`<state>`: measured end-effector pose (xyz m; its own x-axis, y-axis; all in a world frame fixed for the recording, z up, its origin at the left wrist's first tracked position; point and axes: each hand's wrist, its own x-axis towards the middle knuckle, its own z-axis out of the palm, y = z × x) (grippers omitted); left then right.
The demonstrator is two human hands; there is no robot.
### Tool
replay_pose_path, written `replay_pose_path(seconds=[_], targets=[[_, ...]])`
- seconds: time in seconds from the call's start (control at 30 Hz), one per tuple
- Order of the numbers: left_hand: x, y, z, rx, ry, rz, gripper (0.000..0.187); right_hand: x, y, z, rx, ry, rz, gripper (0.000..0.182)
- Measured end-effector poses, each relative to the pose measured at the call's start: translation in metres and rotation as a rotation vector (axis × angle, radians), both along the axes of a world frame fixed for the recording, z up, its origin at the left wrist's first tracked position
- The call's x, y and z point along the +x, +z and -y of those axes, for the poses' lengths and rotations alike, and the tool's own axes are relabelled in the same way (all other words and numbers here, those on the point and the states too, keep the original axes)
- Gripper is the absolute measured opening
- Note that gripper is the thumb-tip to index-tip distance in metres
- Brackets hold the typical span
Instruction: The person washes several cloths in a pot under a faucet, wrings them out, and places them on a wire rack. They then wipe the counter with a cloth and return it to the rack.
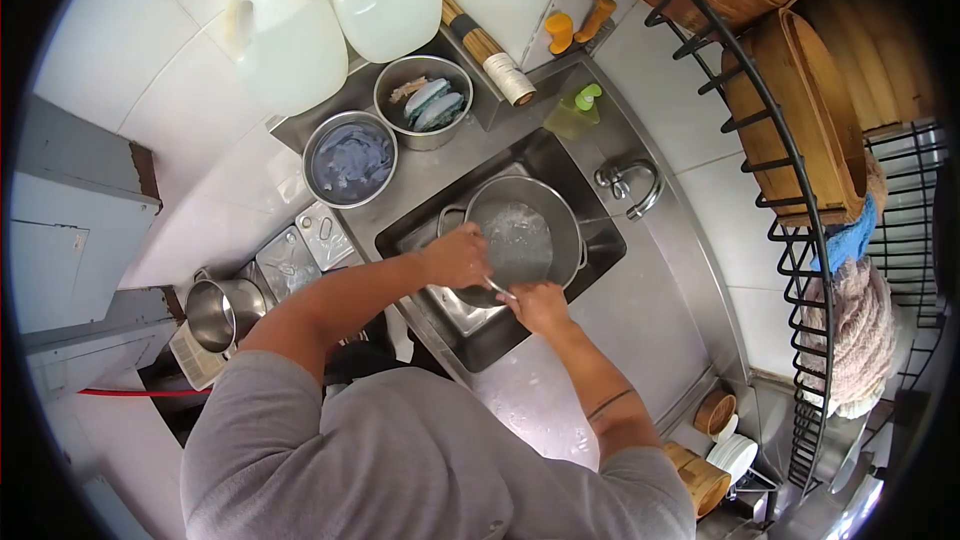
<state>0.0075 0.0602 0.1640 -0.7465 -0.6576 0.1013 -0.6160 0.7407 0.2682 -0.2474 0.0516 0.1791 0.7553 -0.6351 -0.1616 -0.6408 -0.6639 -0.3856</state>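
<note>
A large metal pot (577, 230) with side handles sits in the sink (606, 240), with frothy water (518, 240) inside. My left hand (460, 256) is closed over the pot's near left side, its fingers curled. My right hand (538, 308) is closed at the near rim, close beside it. A slim, shiny metal piece (500, 290) shows between the two hands, and its ends are hidden by my fingers. I cannot make out what kind of thing it is.
A chrome faucet (632, 185) stands to the right of the sink. Behind it are a bowl of cloudy water (350, 160), a pot of sponges (424, 80), and a green-topped soap bottle (575, 112). A black wire rack (760, 90) overhangs the right side.
</note>
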Motion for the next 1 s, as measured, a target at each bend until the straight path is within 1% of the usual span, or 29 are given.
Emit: replay_pose_path(seconds=[0.03,0.07,0.13,0.17,0.23,0.27,0.3,0.37,0.4,0.47,0.53,0.57,0.63,0.67,0.7,0.73,0.77,0.8,0.83,0.87,0.9,0.93,0.97,1.0], targets=[[0.004,0.006,0.004,-0.046,0.056,-0.083,0.021,0.004,0.001,0.005,-0.002,0.002,0.002,0.046],[0.009,0.013,0.010,-0.049,0.057,-0.081,0.021,0.011,0.003,0.012,-0.025,-0.004,0.051,0.046],[0.019,0.028,0.021,0.056,0.243,-0.168,0.024,0.020,0.007,0.029,-0.061,0.000,0.102,0.047],[0.019,0.034,0.023,0.048,0.250,-0.167,0.024,0.022,0.008,0.036,-0.046,-0.026,0.094,0.048],[0.018,0.048,0.025,-0.012,0.490,-0.431,0.036,0.030,0.014,0.046,-0.009,-0.086,0.079,0.050],[0.020,0.048,0.021,0.140,0.608,-0.529,0.050,0.032,0.018,0.051,0.134,-0.167,0.086,0.054],[0.022,0.039,0.012,0.133,0.614,-0.531,0.050,0.031,0.018,0.054,0.129,-0.160,0.086,0.054],[0.029,-0.009,-0.011,0.293,0.970,-0.900,0.060,0.036,0.014,0.066,0.026,-0.143,0.197,0.053],[0.029,-0.050,-0.022,0.549,1.144,-1.035,0.066,0.038,0.011,0.069,0.018,-0.145,0.203,0.053],[0.023,-0.069,-0.046,0.964,1.295,-1.296,0.073,0.040,0.006,0.068,0.075,-0.226,0.185,0.051],[0.019,-0.044,-0.056,1.343,1.482,-1.200,0.081,0.044,0.012,0.062,0.109,-0.239,0.204,0.050],[0.017,-0.033,-0.059,1.341,1.476,-1.200,0.081,0.047,0.017,0.061,0.140,-0.239,0.222,0.049],[0.014,-0.019,-0.066,1.783,1.405,-1.554,0.070,0.050,0.023,0.055,0.132,-0.236,0.216,0.049],[0.012,-0.037,-0.066,1.775,1.404,-1.561,0.070,0.053,0.026,0.052,0.128,-0.232,0.210,0.049],[0.008,-0.069,-0.063,1.756,1.542,-1.576,0.068,0.056,0.036,0.049,0.126,-0.227,0.209,0.049],[0.005,-0.095,-0.060,1.733,1.682,-1.592,0.066,0.058,0.051,0.046,0.177,-0.226,0.196,0.049],[0.002,-0.109,-0.062,1.734,1.680,-1.606,0.066,0.059,0.066,0.043,0.228,-0.223,0.180,0.050],[0.001,-0.119,-0.062,1.542,1.683,-1.488,0.064,0.060,0.077,0.041,0.226,-0.214,0.174,0.050],[0.003,-0.115,-0.062,1.353,1.676,-1.368,0.062,0.060,0.087,0.039,0.205,-0.216,0.164,0.049],[0.008,-0.112,-0.064,1.353,1.681,-1.377,0.062,0.061,0.099,0.036,0.186,-0.219,0.153,0.048],[0.017,-0.088,-0.065,1.149,1.567,-1.141,0.063,0.064,0.116,0.034,0.190,-0.214,0.147,0.048],[0.028,-0.072,-0.064,0.948,1.436,-0.910,0.064,0.067,0.136,0.032,0.251,-0.233,0.154,0.047],[0.038,-0.070,-0.062,0.953,1.440,-0.915,0.064,0.069,0.152,0.031,0.312,-0.252,0.160,0.047],[0.050,-0.069,-0.061,1.180,1.360,-1.160,0.064,0.069,0.160,0.031,0.290,-0.207,0.185,0.045]])
